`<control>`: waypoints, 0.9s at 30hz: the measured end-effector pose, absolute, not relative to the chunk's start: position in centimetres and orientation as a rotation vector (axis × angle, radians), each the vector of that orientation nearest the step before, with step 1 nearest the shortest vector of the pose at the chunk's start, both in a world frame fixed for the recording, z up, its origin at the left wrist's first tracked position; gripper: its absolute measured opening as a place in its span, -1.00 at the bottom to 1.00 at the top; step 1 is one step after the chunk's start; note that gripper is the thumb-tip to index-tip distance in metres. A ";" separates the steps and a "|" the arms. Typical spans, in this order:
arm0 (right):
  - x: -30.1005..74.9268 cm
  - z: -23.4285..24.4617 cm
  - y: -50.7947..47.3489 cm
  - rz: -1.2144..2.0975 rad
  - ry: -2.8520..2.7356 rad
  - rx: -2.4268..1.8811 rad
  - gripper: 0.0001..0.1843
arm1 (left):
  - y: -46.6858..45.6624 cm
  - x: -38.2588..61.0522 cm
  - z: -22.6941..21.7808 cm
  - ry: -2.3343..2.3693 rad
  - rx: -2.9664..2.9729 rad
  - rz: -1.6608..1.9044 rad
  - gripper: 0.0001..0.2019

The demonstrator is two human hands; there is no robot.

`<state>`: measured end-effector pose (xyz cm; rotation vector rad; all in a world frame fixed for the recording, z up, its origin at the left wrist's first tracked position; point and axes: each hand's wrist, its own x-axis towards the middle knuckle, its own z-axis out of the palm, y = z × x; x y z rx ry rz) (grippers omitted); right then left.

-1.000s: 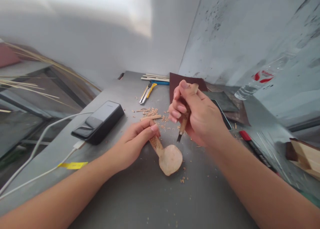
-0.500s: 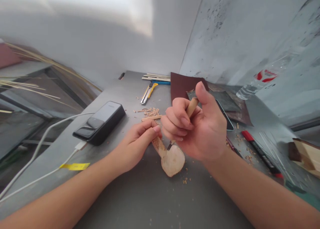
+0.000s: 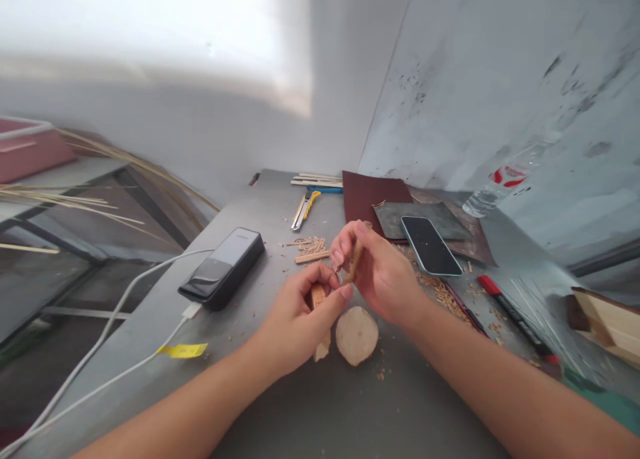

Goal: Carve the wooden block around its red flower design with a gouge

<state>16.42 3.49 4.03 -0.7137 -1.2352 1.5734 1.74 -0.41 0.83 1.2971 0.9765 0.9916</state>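
Observation:
My left hand [image 3: 299,322] is shut on a carved wooden spoon handle [image 3: 318,296], whose lower end [image 3: 323,349] shows below my fingers. A round, pale wooden spoon bowl [image 3: 356,335] lies on the metal table beside that hand, and I cannot tell whether it still joins the handle. My right hand [image 3: 384,273] holds a wood-handled carving tool [image 3: 355,260] close to my left fingers. Its blade is hidden.
Shavings [image 3: 310,245] and wooden sticks lie beyond my hands. A yellow utility knife [image 3: 302,209], dark sandpaper [image 3: 375,199], a phone [image 3: 430,245], a black power bank [image 3: 223,269] with white cable, a red-capped marker [image 3: 510,315] and a plastic bottle [image 3: 497,193] surround them.
My right hand has moved left and down, bringing the tool beside my left hand, and its blade no longer shows. The whole view has tilted, so the table sits lower in the frame.

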 end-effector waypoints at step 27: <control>16.4 0.7 3.2 1.335 -1.850 -0.838 -0.73 | 1.7 -1.3 -0.9 1.658 1.578 1.190 -0.50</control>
